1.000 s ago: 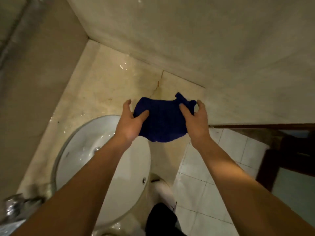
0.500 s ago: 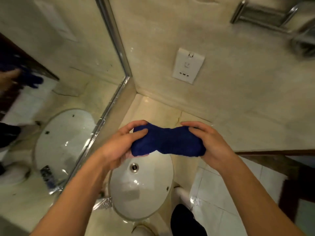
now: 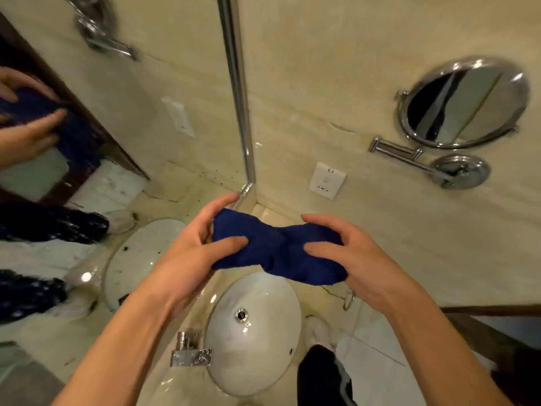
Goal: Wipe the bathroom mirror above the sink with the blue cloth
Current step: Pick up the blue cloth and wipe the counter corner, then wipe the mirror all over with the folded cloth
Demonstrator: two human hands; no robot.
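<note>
Both hands gripped a bunched blue cloth (image 3: 278,250) above the sink (image 3: 254,347): left hand (image 3: 187,259) on its left end, right hand (image 3: 360,259) on its right. Mirror (image 3: 117,127) at worktop's left edge.

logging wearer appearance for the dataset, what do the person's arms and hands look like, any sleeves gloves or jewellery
Both forearms are bare as far as the frame shows, no sleeves in view. The left hand and right hand wear no gloves, and no rings, watch or wristband show. Nails look short.

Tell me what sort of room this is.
A bathroom, likely in a hotel or home: a white sink with a chrome faucet set in a stone counter, a large wall mirror, and a round swing-arm mirror.
</note>
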